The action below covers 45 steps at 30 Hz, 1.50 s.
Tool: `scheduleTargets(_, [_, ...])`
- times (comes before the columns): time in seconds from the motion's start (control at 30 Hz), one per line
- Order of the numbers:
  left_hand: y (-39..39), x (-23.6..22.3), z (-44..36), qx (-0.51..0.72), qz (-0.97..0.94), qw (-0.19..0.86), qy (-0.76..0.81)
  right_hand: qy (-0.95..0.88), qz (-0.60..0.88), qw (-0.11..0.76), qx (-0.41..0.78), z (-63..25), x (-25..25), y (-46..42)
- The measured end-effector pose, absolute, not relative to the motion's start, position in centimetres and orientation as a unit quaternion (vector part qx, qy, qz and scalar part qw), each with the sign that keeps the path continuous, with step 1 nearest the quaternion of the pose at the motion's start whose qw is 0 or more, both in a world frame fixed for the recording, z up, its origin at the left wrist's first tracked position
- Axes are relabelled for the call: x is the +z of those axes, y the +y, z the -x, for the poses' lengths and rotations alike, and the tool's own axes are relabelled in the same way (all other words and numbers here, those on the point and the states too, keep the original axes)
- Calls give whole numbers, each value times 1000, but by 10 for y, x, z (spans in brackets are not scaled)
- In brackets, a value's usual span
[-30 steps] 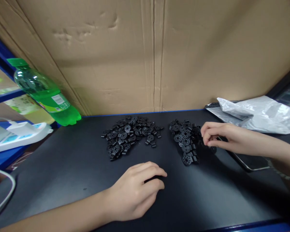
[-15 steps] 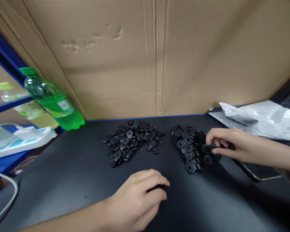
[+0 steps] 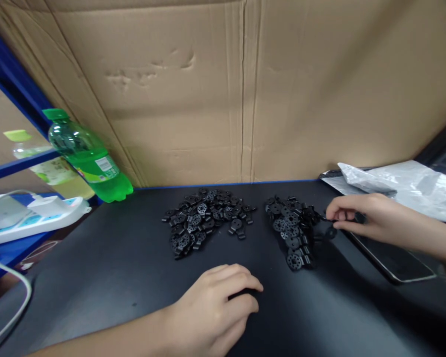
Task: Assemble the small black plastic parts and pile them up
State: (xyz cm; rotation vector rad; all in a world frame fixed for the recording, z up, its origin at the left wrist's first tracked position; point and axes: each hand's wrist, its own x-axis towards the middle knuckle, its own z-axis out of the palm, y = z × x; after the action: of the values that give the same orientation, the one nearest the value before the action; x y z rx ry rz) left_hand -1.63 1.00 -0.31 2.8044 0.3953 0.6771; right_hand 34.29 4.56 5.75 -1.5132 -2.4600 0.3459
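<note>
On the black smooth table surface (image 3: 96, 277) there lie two heaps of small black round parts with tabs, both towards the far edge: one left heap (image 3: 196, 220) and one right heap (image 3: 288, 228) (the single parts overlap too much, so I cannot count them). Two hands are present. The left hand (image 3: 215, 302) is over the near middle of the surface, its fingers loosely bent, thumb apart, and no part is seen in it. The right hand (image 3: 364, 213) is just beside the right heap, towards the right edge; its thumb and fingers come close together at some black parts, but whether they grip one I cannot tell. Below its wrist lies one flat black device with pale rim (image 3: 397, 260). One crumpled silver-white plastic bag (image 3: 419, 186) occupies the far right corner; at the far left corner, one green plastic bottle (image 3: 92, 163) leans.
</note>
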Motion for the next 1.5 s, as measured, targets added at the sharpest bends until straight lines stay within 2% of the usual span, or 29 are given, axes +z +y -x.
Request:
scheduleTargets(0.1, [10, -3, 16, 232, -957, 113, 133, -847, 499, 136, 123, -339, 62, 40])
scheduleTargets(0.43, [10, -2, 17, 224, -958, 115, 134, -841, 513, 65, 158, -321, 47, 42])
scheduleTargets(0.8, [10, -2, 15, 222, -959, 113, 135, -833, 518, 84, 174, -318, 36, 46])
scheduleTargets(0.97, [9, -3, 16, 222, -959, 115, 132, -866, 463, 131, 135, -327, 42, 46])
scheduleTargets(1.13, [12, -2, 18, 216, -949, 102, 204, -860, 414, 291, 65, -300, 53, 27])
scheduleTargets(1.23, [19, -3, 17, 183, -934, 72, 299, -861, 361, 333, 131, -265, 52, 6])
scheduleTargets(1.37, [22, -3, 16, 129, -922, 57, 361, -876, 308, 276, 249, -225, 39, -19])
scheduleTargets(1.5, [12, 1, 18, 149, -928, 59, 336, -868, 309, 241, 306, -207, 24, -27])
